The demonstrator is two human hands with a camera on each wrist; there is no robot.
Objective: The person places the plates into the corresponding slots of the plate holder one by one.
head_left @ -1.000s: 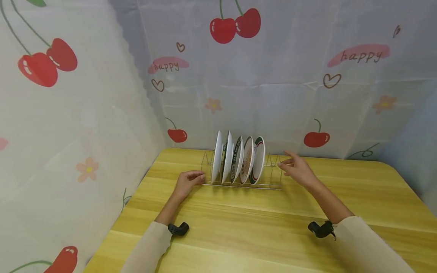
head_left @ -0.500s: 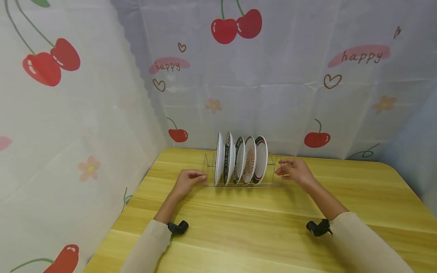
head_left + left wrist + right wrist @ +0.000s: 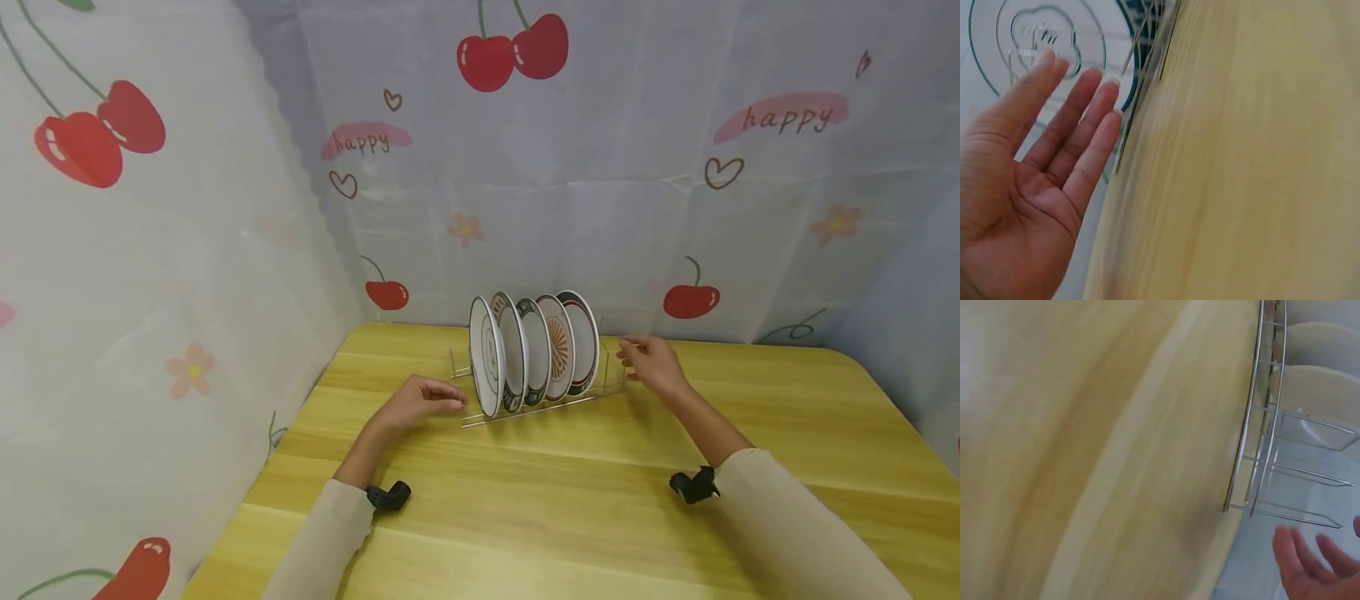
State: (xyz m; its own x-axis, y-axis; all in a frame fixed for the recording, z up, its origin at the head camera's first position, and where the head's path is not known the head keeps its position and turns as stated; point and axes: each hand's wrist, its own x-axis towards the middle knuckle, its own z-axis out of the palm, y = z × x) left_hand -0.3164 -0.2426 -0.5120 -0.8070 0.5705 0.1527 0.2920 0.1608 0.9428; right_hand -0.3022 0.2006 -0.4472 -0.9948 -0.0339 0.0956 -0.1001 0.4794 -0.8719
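Note:
A wire dish rack (image 3: 474,422) stands at an angle near the back of the table, its left end closer to me. Several patterned plates stand on edge in it; the leftmost plate (image 3: 487,358) shows a white face with a thin dark rim. My left hand (image 3: 420,402) is at the rack's left end. In the left wrist view its fingers (image 3: 1072,144) are extended, near a rack wire, and grip nothing. My right hand (image 3: 652,364) is at the right end. The right wrist view shows its fingertips (image 3: 1286,540) slightly apart from the rack's end wire (image 3: 1285,516).
The wooden table (image 3: 525,517) extends around the rack. Behind it hangs a cherry-printed cloth (image 3: 615,225), with another cloth side (image 3: 225,275) at the left. Black wrist devices (image 3: 390,497) sit at both sleeves.
The rack has turned: its left end has come towards me and its right end has gone back. The plates' faces now show more. Both hands have shifted slightly with the ends.

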